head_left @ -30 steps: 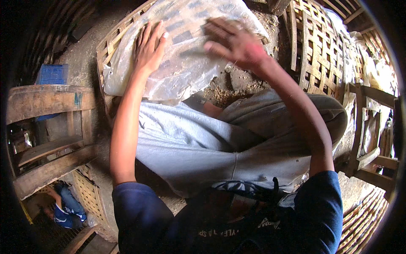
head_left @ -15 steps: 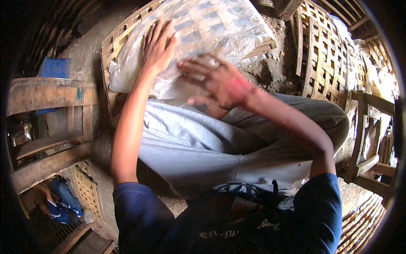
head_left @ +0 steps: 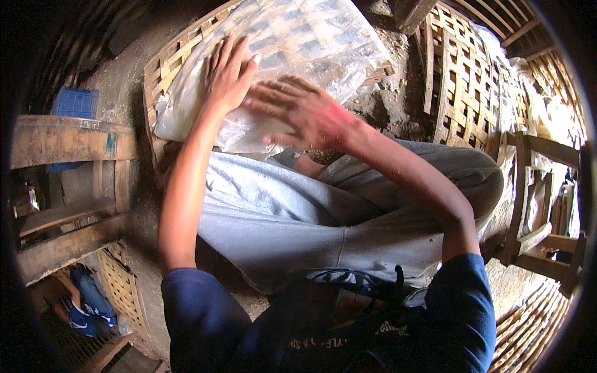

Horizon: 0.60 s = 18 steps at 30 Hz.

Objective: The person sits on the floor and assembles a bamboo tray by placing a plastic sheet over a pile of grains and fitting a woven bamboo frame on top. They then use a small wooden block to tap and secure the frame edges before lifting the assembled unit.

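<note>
A clear plastic sheet (head_left: 298,43), wrinkled and shiny, covers most of a woven bamboo tray (head_left: 163,78) in front of my crossed legs. Pressed flat near the sheet's left side is my left hand (head_left: 229,78), its fingers stretched out. My right hand (head_left: 301,112), slightly blurred, spreads its fingers over the sheet's near part, close to my left hand. Whether the right palm touches the plastic I cannot tell. Neither hand grips anything. The weave shows dimly through the sheet, and strips of it stick out bare at the left and right edges.
More woven bamboo panels (head_left: 469,87) lean at the right, beside a wooden stool-like frame (head_left: 528,199). A wooden bench (head_left: 74,140) stands at the left, with a blue crate (head_left: 76,102) behind it. At the lower left another person (head_left: 90,304) sits near a woven panel (head_left: 121,286).
My right hand has swept a little left and up across the sheet, nearer my left hand. The left hand stays flat on the plastic. The whole view has shifted slightly.
</note>
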Tool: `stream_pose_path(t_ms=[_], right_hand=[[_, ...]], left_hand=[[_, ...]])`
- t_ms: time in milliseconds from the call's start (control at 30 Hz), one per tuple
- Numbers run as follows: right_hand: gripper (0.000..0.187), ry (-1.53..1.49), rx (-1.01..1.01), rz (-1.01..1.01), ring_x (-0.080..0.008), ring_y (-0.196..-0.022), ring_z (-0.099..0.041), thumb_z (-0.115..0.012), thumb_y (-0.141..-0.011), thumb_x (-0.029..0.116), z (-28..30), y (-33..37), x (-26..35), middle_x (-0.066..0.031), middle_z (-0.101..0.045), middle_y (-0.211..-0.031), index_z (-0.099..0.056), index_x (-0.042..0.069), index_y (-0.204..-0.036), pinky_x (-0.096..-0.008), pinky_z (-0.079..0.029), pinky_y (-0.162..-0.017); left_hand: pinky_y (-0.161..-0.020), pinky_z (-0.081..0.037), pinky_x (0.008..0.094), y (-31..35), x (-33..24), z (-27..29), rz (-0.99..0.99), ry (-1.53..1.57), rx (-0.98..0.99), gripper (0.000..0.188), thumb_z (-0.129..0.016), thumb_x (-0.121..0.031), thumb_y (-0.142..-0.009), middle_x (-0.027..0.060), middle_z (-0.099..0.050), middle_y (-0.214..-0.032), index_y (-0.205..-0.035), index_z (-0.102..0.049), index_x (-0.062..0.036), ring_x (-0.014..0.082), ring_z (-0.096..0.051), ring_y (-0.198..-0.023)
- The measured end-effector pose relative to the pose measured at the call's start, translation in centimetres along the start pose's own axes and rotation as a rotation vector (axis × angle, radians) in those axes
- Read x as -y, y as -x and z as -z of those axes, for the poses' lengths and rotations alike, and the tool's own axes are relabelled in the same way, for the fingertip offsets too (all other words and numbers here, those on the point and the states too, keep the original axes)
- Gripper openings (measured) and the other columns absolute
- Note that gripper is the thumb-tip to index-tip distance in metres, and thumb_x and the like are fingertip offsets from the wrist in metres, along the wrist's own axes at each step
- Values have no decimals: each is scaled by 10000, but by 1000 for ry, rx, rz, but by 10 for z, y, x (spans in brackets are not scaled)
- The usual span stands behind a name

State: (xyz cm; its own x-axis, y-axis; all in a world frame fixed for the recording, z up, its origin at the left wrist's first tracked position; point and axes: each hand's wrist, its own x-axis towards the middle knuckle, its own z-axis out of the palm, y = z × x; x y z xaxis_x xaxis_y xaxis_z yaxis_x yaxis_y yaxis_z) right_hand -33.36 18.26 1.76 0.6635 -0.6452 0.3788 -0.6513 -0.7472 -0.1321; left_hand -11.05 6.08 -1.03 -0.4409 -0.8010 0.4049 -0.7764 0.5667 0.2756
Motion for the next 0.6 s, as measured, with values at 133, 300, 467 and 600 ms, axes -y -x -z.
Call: stream_pose_path(t_ms=[133,300,467,600], right_hand=[[624,27,-59,-225,-264,-1481,-323,-390,-1026,583,5,11,-66,-63,-349,-1607,-435,201,-1517,-468,-224,-1224],[701,343,-70,-622,-329,-1486,-295,-429,-1001,601,40,58,-143,-123,-320,-1609,-353,172,-1550,-553,-222,-1196],[751,142,-216,-507,-396,-1479,-283,-484,-982,590,20,20,-75,-240,-313,-1577,-320,121,-1545,-571,-211,-1198],[745,-2,-60,-259,-265,-1520,-226,-314,-995,680,-11,-3,2,-70,-268,-1639,-279,222,-1582,-553,-146,-1237]], left_hand=[[-1227,-122,534,18,8,12,32,-52,19,630,-455,-520,-1012,108,-208,-1660,-1573,-322,-268,340,-194,-1523],[-1229,-104,538,9,-16,7,14,-77,39,677,-495,-544,-988,127,-167,-1667,-1578,-307,-272,356,-146,-1532],[-1230,-103,543,10,-29,11,-15,-78,95,673,-522,-467,-988,124,-141,-1672,-1586,-289,-265,362,-133,-1533],[-1228,-114,549,13,-26,14,-5,-78,114,650,-509,-415,-996,117,-144,-1672,-1587,-284,-265,362,-134,-1532]])
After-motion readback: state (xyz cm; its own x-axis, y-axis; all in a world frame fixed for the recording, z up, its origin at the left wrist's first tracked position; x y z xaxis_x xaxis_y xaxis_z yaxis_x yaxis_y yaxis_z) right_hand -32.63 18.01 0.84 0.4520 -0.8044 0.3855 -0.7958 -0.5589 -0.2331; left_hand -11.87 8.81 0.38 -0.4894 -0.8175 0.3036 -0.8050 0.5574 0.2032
